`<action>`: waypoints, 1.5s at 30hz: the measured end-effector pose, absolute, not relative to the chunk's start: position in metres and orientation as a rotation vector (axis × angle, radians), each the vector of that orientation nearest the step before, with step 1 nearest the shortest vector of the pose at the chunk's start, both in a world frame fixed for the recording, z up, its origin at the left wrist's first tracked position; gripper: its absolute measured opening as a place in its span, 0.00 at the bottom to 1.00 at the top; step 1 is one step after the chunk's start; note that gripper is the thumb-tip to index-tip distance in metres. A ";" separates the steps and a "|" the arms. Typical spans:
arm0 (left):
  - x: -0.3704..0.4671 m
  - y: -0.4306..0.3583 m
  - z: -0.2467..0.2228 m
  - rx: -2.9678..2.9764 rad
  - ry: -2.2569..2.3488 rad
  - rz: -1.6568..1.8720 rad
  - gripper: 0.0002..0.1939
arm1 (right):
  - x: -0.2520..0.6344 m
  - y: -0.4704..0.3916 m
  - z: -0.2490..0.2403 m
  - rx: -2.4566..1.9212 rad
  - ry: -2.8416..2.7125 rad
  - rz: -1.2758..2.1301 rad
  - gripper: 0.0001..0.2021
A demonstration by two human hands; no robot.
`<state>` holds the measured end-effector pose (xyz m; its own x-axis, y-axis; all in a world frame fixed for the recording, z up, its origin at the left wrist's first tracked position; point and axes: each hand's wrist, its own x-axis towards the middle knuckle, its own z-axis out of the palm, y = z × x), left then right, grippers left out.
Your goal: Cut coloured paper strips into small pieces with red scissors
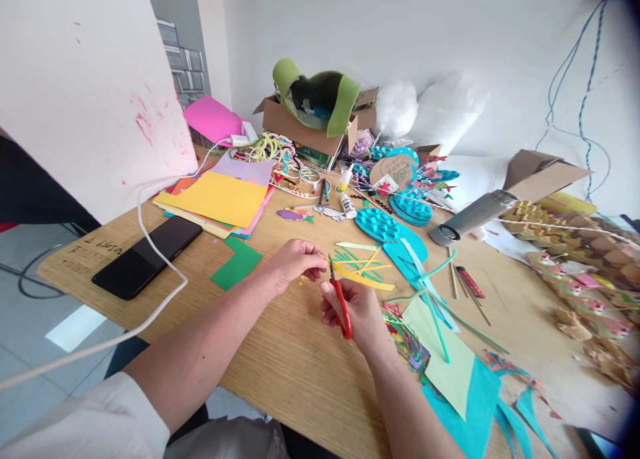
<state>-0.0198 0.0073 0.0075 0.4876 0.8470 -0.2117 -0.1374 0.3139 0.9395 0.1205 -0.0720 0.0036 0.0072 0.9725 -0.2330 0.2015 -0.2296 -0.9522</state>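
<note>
My right hand [353, 309] grips a pair of red-handled scissors [345, 315], its thumb and fingers around the handles. The blades point away from me and meet a yellow paper strip [367, 281]. At the strip's left end, my left hand [300, 264] pinches with thumb and forefinger; the exact grip is partly hidden. Tiny yellow paper bits lie on the table under the left hand. Just beyond the scissors, thin green and yellow paper strips [367, 262] are piled loosely. A green paper piece [235, 262] lies left of my left hand.
A black phone [147, 257] and a white cable [175, 272] lie at left, near stacked coloured paper [225, 195]. Blue egg-tray pieces [377, 225], glue bottles [348, 205] and a metal flask [473, 217] stand or lie farther back. Turquoise paper [465, 405] lies at right.
</note>
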 end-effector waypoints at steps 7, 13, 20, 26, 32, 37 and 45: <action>-0.019 0.007 0.008 1.053 0.831 0.742 0.06 | 0.121 -0.071 0.003 -1.519 -1.240 1.307 0.25; -0.018 0.008 0.003 1.088 0.818 0.735 0.07 | 0.122 -0.071 0.002 -1.495 -1.257 1.301 0.24; -0.020 0.008 0.004 1.098 0.798 0.715 0.07 | 0.124 -0.070 0.001 -1.478 -1.258 1.313 0.24; -0.021 0.008 0.006 1.074 0.804 0.711 0.07 | 0.124 -0.070 0.001 -1.486 -1.230 1.348 0.24; -0.021 0.008 0.006 1.045 0.800 0.735 0.07 | 0.124 -0.071 0.002 -1.500 -1.209 1.373 0.24; -0.021 0.008 0.006 1.063 0.794 0.724 0.07 | 0.123 -0.070 0.003 -1.499 -1.207 1.364 0.25; -0.022 0.009 0.005 1.071 0.793 0.719 0.07 | 0.124 -0.070 0.002 -1.504 -1.200 1.370 0.25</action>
